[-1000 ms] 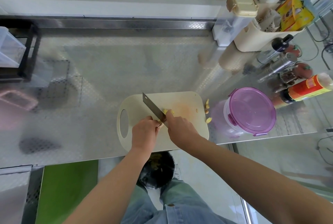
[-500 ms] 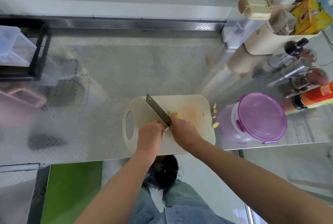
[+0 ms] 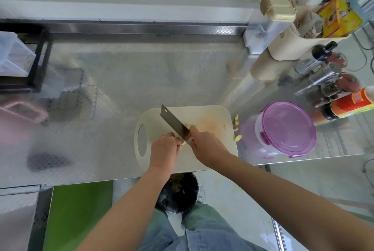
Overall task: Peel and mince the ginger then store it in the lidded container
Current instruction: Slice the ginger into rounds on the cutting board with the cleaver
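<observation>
The right hand [image 3: 208,145] is curled round the handle of a cleaver [image 3: 173,122], knuckles up, with one finger reaching forward beside the heel of the blade. Its forearm comes in from the lower right, crossing the counter's front edge at a slant. The blade runs from this hand up and to the left across the board, its squared tip farthest from the person.

The left hand [image 3: 165,148] sits just left of the blade, fingers bent under and pinching a small pale piece of ginger [image 3: 183,142] against the board, right at the blade's near end. The left forearm rises almost straight up from the bottom of the frame, so both wrists meet over the board's near half. A few yellow bits [image 3: 188,127] lie on the far side of the blade, touching it or nearly so.

All this rests on a cream cutting board [image 3: 202,110] with an oval handle hole at its left end and an orange stain near its middle. One small scrap lies near the board's right edge, and several ginger scraps [image 3: 236,121] lie on the steel counter [image 3: 141,79] just off that edge.

Right of the scraps stands the lidded container [image 3: 288,129], clear-walled, its purple lid on. Behind it lies a red-labelled sauce bottle [image 3: 352,103], with a beige caddy [image 3: 287,46] farther back. A dark bin [image 3: 178,194] stands on the floor below the board.
</observation>
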